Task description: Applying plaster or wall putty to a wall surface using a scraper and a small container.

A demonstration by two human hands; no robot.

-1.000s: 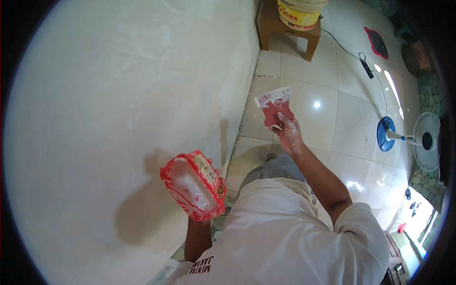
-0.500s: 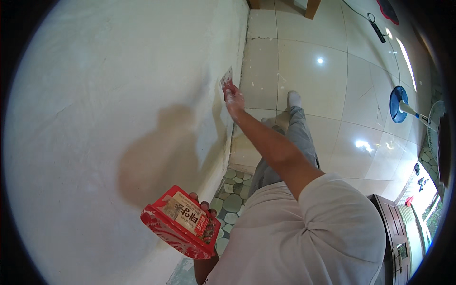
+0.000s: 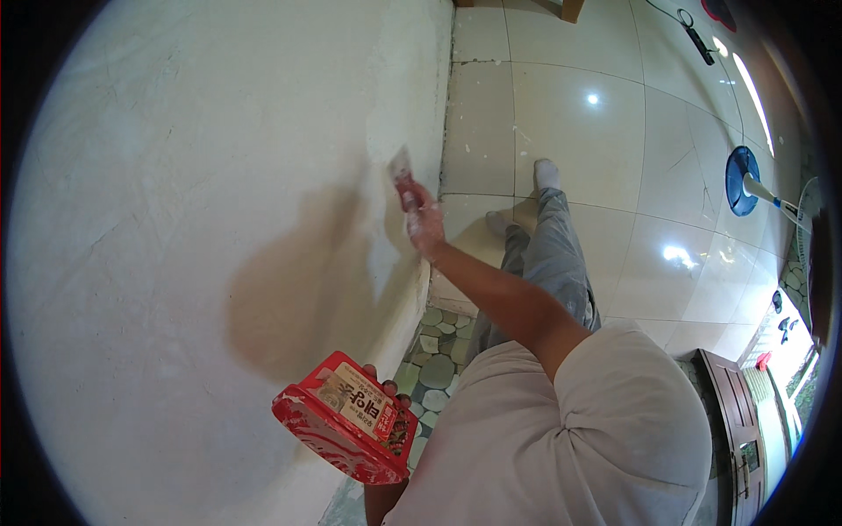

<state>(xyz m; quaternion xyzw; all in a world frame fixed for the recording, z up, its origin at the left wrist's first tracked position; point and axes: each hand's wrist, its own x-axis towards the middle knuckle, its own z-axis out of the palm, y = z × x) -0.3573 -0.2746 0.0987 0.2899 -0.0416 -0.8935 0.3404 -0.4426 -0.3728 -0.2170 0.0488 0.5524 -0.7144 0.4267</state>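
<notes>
My right hand [image 3: 425, 226], dusted with white, is closed round the red handle of a putty knife [image 3: 401, 165]. Its blurred, pale blade points away from me along the white wall [image 3: 175, 175]; whether it touches the surface I cannot tell. Lower down, close to the wall, my left hand [image 3: 388, 386] grips a red plastic tub [image 3: 338, 430] with a pale label on one side. White smears streak the tub, and its inside is hidden from this view. Only some fingertips of the left hand show past the tub's edge.
Cream floor tiles [image 3: 579, 131] with white specks run along the wall's foot. Green pebble-patterned tiles [image 3: 436, 372] lie below me. Over on the right stand a fan with a blue base [image 3: 742, 181] and a brown door [image 3: 732, 421]. A black power strip [image 3: 699, 46] lies at far right.
My right hand and the putty knife have come back toward me and slightly left along the wall. The tub in my left hand has shifted slightly right and down in view.
</notes>
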